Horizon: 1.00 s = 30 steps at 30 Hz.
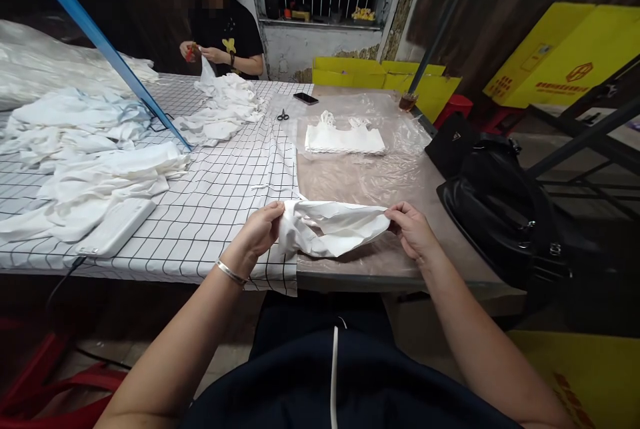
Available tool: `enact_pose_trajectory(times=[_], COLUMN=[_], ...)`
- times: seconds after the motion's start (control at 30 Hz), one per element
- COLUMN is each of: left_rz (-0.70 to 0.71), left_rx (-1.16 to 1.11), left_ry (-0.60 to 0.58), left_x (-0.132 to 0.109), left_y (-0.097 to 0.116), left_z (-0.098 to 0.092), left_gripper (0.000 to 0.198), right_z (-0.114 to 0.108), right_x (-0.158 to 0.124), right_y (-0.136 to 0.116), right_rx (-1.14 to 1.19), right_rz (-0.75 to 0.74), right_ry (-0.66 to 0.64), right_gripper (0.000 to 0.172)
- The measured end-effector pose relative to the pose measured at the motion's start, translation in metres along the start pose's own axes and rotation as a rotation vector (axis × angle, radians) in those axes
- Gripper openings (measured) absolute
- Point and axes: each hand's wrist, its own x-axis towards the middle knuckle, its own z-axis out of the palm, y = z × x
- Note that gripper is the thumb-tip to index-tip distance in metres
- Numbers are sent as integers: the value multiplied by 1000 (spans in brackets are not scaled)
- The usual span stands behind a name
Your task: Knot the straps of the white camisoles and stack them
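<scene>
A crumpled white cloth piece (335, 228) is stretched between my two hands at the table's near edge. My left hand (260, 232) grips its bunched left end, fingers closed; a silver bangle sits on that wrist. My right hand (413, 228) pinches the cloth's right end. A neat stack of folded white garments (345, 139) lies further back on a clear plastic sheet (400, 162). More loose white pieces (100, 176) are heaped on the checked tablecloth (225, 196) to my left.
A small pair of scissors (283, 114), a phone (305, 98) and a glass of brown drink (408, 102) sit at the far side. A black bag (505, 216) rests at the right table edge. Another person (225, 36) handles white cloth opposite. A blue pole (105, 49) slants across.
</scene>
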Motion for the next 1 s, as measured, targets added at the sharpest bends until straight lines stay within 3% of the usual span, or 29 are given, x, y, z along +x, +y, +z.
enact_pose_trajectory(times=[0.13, 0.23, 0.33, 0.4, 0.5, 0.57, 0.67, 0.73, 0.83, 0.9, 1.0], left_rz=[-34, -44, 14, 133, 429, 508, 341, 201, 15, -70, -64], left_rx=[-39, -43, 59, 196, 452, 607, 661, 548, 378, 358, 486], left_ry=[-70, -184, -323, -371, -290, -342, -617, -711, -771, -785, -661], left_x=[-5, -16, -24, -24, -13, -1, 18, 28, 39, 47, 60], left_y=[8, 11, 14, 19, 28, 29, 23, 22, 32, 43, 58], left_z=[18, 48, 77, 89, 93, 91, 88, 83, 71, 64, 61], left_gripper=[9, 6, 4, 9, 34, 50, 40, 33, 34, 36, 32], right_z=[4, 27, 58, 70, 70, 63, 50, 39, 20, 10, 2], right_x=[2, -7, -16, -14, 0, 13, 30, 40, 50, 58, 75], right_y=[6, -1, -23, -43, -74, -94, -116, -128, -136, -132, -110], right_rx=[-280, -413, -348, -252, -8, 104, 126, 76, -68, -157, -292], right_rz=[-178, -347, -418, -407, -203, -33, 84, 127, 195, 220, 216], right_ry=[87, 127, -115, -232, -409, -562, -686, -769, -850, -823, -686], right_gripper=[30, 34, 31, 24, 15, 12, 8, 15, 21, 34, 46])
